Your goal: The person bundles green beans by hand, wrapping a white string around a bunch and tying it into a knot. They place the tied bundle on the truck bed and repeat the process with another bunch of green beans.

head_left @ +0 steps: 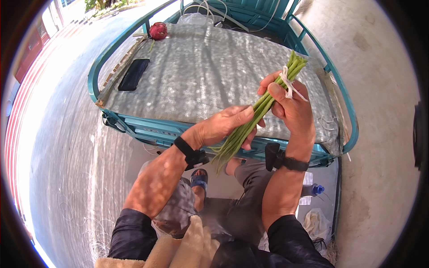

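Observation:
A slim bundle of long green beans (pixel 250 120) slants across both hands, its thick end up and to the right. White string (pixel 286 79) is tied around it near that upper end, with loose tails hanging. My right hand (pixel 292 105) is closed around the bundle just below the string, thumb on top. Lower down, my left hand (pixel 228 124) wraps the middle of the beans, thumb above and fingers underneath. The thin ends fan out below the left hand. Dark bands with small boxes sit on both wrists.
A teal cargo bed (pixel 147 129) with side rails holds a grey quilted sheet (pixel 187 76). On the sheet lie a dark phone (pixel 134 75) and a red dragon fruit (pixel 158 31). White cords are at the back. A blue-capped bottle (pixel 316 190) and plastic bag (pixel 316 224) are low right.

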Tool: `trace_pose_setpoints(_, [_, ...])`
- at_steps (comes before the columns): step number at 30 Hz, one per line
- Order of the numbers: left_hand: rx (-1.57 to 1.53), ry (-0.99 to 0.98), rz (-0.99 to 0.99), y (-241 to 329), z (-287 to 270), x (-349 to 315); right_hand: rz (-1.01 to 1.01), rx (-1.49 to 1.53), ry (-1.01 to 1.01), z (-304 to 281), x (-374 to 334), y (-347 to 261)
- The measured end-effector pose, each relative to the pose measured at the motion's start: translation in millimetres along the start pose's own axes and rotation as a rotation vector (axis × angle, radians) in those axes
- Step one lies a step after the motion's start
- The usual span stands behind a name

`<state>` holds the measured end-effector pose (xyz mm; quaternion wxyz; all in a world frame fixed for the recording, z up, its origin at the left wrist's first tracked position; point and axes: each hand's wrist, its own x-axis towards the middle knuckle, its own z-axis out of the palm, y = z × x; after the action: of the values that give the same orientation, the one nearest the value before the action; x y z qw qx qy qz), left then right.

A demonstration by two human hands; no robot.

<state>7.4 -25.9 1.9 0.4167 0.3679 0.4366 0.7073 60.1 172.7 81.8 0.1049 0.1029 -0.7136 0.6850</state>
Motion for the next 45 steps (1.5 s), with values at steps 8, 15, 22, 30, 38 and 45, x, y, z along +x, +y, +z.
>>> trace_pose_setpoints(8, [0.308,0.105,-0.077,5,10,7,-0.004,-0.066,0.138,-7,0,2])
trace_pose_setpoints(15, [0.247,0.065,-0.106,5,3,2,-0.069,0.046,0.14,-17,-2,6])
trace_pose_setpoints(22, [0.099,0.033,-0.179,8,17,-2,-0.066,0.211,0.147,-20,-2,12])
trace_pose_setpoints(30, [0.12,0.08,-0.27,6,21,2,-0.039,0.409,0.112,-37,3,40])
trace_pose_setpoints(38, [0.342,0.168,-0.337,4,25,17,0.002,0.419,0.151,-49,1,54])
trace_pose_setpoints(45, [0.425,0.164,-0.275,2,36,20,0.047,0.509,0.207,-63,-9,69])
